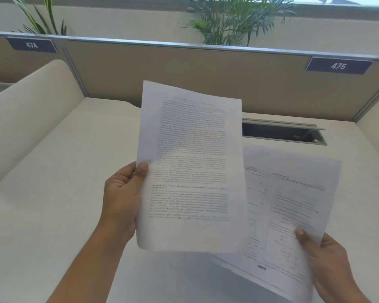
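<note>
My left hand point(123, 197) holds a white sheet of dense printed text point(190, 162) by its left edge, thumb on the front, raised upright above the desk. To its right my right hand point(328, 265) pinches a second printed sheet point(289, 211) with tables or forms near its lower right part, thumb on top. That sheet is tilted and blurred, and its left edge lies behind the first sheet.
A cream desk point(59, 193) spreads below, with a curved side panel point(31, 110) at the left. An open cable slot point(282, 132) sits at the back right. A beige partition point(184, 71) carries labels 474 point(32, 44) and 475 point(338, 66); plants point(232, 20) stand behind.
</note>
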A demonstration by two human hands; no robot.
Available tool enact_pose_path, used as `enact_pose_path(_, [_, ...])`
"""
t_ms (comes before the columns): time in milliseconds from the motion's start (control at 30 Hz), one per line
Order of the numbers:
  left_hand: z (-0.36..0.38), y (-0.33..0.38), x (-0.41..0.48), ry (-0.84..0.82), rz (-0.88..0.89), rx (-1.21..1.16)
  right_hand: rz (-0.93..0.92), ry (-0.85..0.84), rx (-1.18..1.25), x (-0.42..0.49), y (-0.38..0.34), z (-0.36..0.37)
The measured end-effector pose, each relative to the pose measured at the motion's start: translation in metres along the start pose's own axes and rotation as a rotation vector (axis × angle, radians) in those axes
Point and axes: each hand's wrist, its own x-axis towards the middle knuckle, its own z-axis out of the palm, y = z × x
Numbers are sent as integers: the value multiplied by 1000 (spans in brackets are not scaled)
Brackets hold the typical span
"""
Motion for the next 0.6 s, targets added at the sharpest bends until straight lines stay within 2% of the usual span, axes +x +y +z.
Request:
enact_pose_path(133, [18, -7, -9, -87, -47, 17, -23, -82, -2, -1, 0, 17])
enact_pose_path(233, [34, -21, -18, -112, -80, 113, -27, -169, 2, -9, -4, 34])
enact_pose_path(367, [46, -41, -24, -90, -58, 260, -28, -318, 15, -19, -12, 50])
enact_pose_path(500, [48, -51, -24, -7, -30, 445, -28, -385, -6, -20, -18, 57])
enact_pose_path(567, [45, -51, -20, -3, -112, 563, -20, -426, 19, -19, -21, 58])
enact_pose_path(600, [44, -50, -18, -65, -194, 535, -10, -448, 38, -18, -21, 58])
